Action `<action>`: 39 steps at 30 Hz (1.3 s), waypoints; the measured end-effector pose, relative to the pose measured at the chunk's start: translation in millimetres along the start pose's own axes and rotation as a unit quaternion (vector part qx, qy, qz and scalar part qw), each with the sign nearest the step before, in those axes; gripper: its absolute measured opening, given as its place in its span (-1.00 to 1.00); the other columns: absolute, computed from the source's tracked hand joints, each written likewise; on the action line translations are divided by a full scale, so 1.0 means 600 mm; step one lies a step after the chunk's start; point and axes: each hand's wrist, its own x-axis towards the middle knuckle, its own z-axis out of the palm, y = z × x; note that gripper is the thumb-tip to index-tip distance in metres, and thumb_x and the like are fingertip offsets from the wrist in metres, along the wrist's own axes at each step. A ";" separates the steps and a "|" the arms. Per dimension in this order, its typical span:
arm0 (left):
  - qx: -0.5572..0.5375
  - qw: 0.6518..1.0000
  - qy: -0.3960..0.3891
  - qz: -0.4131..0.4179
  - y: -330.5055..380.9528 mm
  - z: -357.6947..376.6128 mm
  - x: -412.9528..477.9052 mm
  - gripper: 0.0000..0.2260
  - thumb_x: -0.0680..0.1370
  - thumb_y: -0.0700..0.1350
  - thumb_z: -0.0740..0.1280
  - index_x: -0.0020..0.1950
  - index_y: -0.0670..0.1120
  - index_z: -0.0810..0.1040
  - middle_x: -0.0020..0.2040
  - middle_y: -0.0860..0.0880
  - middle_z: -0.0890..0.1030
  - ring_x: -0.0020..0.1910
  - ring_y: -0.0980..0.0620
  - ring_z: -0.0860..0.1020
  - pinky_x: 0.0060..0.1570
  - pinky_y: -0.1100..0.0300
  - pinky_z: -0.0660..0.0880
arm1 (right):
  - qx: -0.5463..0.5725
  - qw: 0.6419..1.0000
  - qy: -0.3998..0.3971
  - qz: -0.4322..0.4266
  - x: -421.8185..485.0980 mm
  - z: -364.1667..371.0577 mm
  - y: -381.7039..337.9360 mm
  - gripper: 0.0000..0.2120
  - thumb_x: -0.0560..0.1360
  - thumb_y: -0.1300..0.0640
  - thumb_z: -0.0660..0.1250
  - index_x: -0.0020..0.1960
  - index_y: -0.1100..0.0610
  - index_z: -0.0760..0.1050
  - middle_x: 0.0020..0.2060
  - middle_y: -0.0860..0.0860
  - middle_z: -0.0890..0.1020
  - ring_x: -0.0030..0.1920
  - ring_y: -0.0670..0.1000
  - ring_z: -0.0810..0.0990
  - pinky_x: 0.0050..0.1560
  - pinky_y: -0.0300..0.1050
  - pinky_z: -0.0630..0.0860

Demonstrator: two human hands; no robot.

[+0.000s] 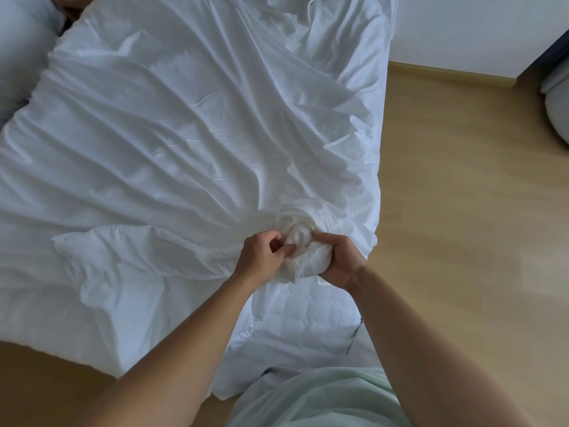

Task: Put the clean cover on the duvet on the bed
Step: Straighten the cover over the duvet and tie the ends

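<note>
Bunching a corner, both hands clutch one white wad: the left hand [264,251] pinches the cover [191,124] while the right hand [338,260] grips the duvet [308,306] corner through it, probably to seat that corner. Cover lies spread over the bed, quilted duvet showing near the person.

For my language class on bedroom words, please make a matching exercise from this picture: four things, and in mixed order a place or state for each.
1 pillow
2 floor
3 right hand
4 cover

a curled round a bunch of the cover
b upper left corner
c white, wrinkled, spread out wide
d light wood, on the right

Pairs: 1-b, 2-d, 3-a, 4-c
</note>
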 end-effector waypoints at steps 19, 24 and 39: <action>-0.067 0.995 0.073 -0.003 0.033 -0.004 0.088 -0.85 0.64 -0.20 0.27 -0.14 -0.09 0.44 -0.17 -0.10 0.60 -0.13 -0.18 0.64 -0.08 -0.16 0.64 | -0.119 0.989 0.085 0.030 -0.006 -0.032 -0.012 -0.56 0.41 0.40 0.38 0.29 0.33 0.54 0.05 0.22 0.67 0.01 0.22 0.66 -0.03 0.05 0.62; -0.140 0.986 0.077 -0.050 0.027 0.008 0.085 -0.79 0.66 -0.20 0.25 -0.17 -0.05 0.44 -0.11 -0.16 0.59 -0.22 -0.15 0.69 -0.26 -0.05 0.69 | -0.127 0.984 0.099 0.069 -0.013 -0.041 -0.019 -0.51 0.37 0.29 0.45 0.29 0.28 0.56 0.05 0.18 0.68 -0.02 0.17 0.67 -0.04 0.00 0.62; -0.237 0.965 -0.107 -0.032 0.013 0.015 -0.024 -0.73 0.38 -0.14 0.52 0.07 -0.03 0.68 -0.04 -0.02 0.71 -0.20 -0.08 0.68 -0.33 0.10 0.58 | -0.063 0.997 -0.034 -0.013 -0.003 -0.024 -0.003 -0.53 0.41 0.47 0.14 0.27 0.36 0.55 0.21 0.37 0.58 0.21 0.36 0.59 0.18 0.23 0.56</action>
